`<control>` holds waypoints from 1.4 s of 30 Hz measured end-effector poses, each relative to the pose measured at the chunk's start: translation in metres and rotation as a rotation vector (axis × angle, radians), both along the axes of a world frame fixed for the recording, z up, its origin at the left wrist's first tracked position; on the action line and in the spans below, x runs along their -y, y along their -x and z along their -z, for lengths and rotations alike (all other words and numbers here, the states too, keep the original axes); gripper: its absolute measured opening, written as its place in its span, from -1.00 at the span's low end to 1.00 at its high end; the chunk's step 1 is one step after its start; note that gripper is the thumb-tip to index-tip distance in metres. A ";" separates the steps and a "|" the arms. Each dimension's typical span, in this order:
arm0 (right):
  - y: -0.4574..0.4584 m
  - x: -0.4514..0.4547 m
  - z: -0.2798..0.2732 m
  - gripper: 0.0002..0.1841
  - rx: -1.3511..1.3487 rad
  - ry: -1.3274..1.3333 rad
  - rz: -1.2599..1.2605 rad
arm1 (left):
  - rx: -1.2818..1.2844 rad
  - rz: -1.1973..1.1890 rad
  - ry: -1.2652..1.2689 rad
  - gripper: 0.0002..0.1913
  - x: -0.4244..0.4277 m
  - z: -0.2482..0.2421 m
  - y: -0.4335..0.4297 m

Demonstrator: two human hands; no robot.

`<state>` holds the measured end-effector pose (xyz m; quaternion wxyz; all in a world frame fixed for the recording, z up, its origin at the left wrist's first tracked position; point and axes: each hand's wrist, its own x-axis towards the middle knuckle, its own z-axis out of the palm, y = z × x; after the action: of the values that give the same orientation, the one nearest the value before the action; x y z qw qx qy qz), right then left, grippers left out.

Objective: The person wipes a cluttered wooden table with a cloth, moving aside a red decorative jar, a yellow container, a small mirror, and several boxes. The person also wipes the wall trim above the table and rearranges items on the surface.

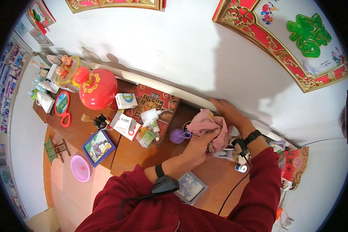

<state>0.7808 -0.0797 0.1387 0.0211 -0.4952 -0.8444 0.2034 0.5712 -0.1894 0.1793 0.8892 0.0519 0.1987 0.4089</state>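
A crumpled pink cloth (206, 126) is bunched in my left hand (199, 146), whose thumb lies over its folds. Just beyond the cloth, my right hand (228, 112) lies against a long white ledge (188, 98) along the wall. Some of its fingers are hidden, so I cannot tell if it also grips the cloth. Close to the cloth's left side is a small purple object with a handle (177, 136), with a dark round rim partly covered behind it. A framed photo (190, 188) rests on the brown wooden cabinet top (220, 185) below my left wrist.
Left along the cabinet stand medicine boxes (127, 124), a white bottle (149, 115), a red gourd ornament (98, 89), a red hand mirror (62, 105) and a blue-framed photo (98, 148). A pill bottle (240, 168) sits near my right wrist. A black cable (235, 185) hangs from that wrist.
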 end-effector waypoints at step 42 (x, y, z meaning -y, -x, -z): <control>0.292 -0.139 -0.004 -0.75 -0.426 -0.444 -0.569 | -0.159 -0.632 -0.112 -0.69 -0.062 -0.005 0.176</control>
<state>0.4887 0.0596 0.1422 0.2443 -0.1725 -0.9476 0.1118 0.3948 -0.1275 0.1848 0.6957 0.0683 0.2510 0.6696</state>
